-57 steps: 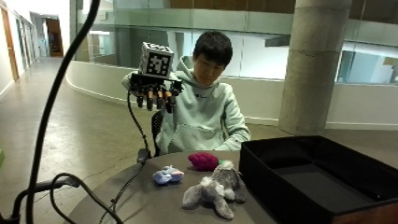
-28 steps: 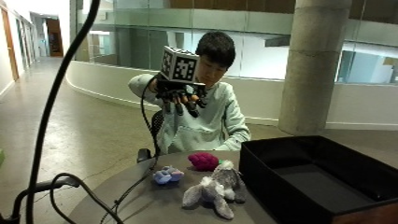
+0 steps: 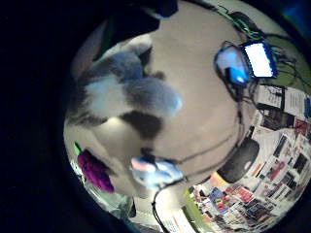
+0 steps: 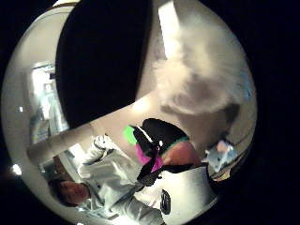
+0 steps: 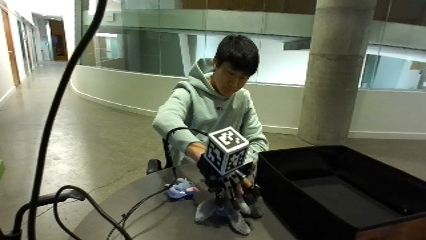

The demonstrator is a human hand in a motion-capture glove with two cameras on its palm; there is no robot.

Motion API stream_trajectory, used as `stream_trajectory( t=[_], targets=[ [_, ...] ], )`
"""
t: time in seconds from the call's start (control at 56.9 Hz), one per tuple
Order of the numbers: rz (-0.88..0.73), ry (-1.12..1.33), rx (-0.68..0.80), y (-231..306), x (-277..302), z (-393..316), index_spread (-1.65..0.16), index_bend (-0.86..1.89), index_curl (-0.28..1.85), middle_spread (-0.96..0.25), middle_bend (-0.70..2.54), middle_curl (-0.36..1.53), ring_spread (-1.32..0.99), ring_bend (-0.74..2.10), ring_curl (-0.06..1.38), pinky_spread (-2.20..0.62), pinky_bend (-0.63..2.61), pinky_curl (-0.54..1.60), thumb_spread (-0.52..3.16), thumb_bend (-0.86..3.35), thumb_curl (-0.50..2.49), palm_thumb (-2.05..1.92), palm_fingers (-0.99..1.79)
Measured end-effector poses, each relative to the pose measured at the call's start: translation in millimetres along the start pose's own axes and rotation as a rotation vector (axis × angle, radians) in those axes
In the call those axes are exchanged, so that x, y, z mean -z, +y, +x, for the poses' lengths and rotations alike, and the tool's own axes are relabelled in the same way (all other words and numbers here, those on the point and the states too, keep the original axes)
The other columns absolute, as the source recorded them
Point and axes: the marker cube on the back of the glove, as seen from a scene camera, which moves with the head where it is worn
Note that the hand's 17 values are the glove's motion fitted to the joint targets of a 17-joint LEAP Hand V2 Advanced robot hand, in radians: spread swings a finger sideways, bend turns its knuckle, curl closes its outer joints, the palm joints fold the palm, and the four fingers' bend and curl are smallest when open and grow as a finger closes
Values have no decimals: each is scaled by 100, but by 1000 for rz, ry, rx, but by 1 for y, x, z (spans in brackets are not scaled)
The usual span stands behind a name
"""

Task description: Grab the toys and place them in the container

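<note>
A round grey table [image 5: 153,215] sits at the front, with black cables lying across it. On it lies a fluffy grey and white plush toy [image 5: 225,212], and the black-gloved right hand [image 5: 225,187] is right over it with its fingers pointing down onto the fur. I cannot tell if the fingers are closed on the toy or only touching it. The little finger side palm view shows this grey toy [image 3: 124,94] big and close to the palm. Just beside it on the table, nearer the person, lies a small light blue plush toy [image 5: 180,189]. A pink-purple plush toy [image 3: 95,170] lies on the table near the small blue one. The big black box container [image 5: 333,195] stands on the table just beside the grey toy. Behind the table sits the person in a pale green hoodie [image 5: 200,115].
</note>
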Motion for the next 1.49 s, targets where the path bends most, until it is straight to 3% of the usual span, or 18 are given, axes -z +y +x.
stream_trajectory(
  t=[0.088,0.211,0.317,0.387,0.616,0.739,0.967,1.178,1.231,1.301,1.319,1.407,1.495],
  targets=[
    [83,-48,2,-18,-21,1,-27,20,17,-3,18,27,-4,29,23,3,74,31,120,1,28,11,4],
    [246,-87,18,-33,-27,6,-22,20,18,-5,46,35,-16,68,28,-3,60,23,135,17,36,39,89],
    [415,-46,24,-36,-29,3,-20,23,23,-8,60,43,-24,92,40,-21,65,29,122,28,48,66,121],
    [445,-41,3,-36,-25,6,-21,36,28,-12,73,50,-27,104,47,-27,72,34,111,27,53,69,138],
    [338,-16,-17,-12,17,1,-26,76,48,-18,97,62,-31,124,56,-34,89,44,82,18,66,65,126],
    [344,52,5,10,81,-8,-27,88,57,-21,104,67,-31,136,59,-35,95,48,73,13,72,60,121],
    [498,96,38,48,184,-83,-29,97,70,-22,114,73,-29,145,61,-36,103,53,62,9,82,57,114],
    [720,98,165,28,254,-173,-29,100,80,-22,117,77,-28,149,61,-36,105,55,57,7,90,56,112],
    [772,88,253,19,259,-195,-29,100,82,-22,117,77,-28,150,60,-36,105,56,56,6,92,56,111],
    [763,44,660,24,251,-229,-29,98,85,-22,116,78,-27,151,60,-35,105,56,55,5,94,55,109],
    [761,31,665,18,251,-234,-29,98,85,-22,116,78,-27,151,60,-36,104,56,55,5,94,55,109],
    [705,14,217,-36,249,-247,-30,92,87,-22,116,78,-28,146,58,-35,106,57,55,1,96,51,100],
    [496,25,164,-68,225,-260,-29,74,88,-23,108,77,-29,148,59,-32,107,57,63,-3,94,46,75]
  ],
)
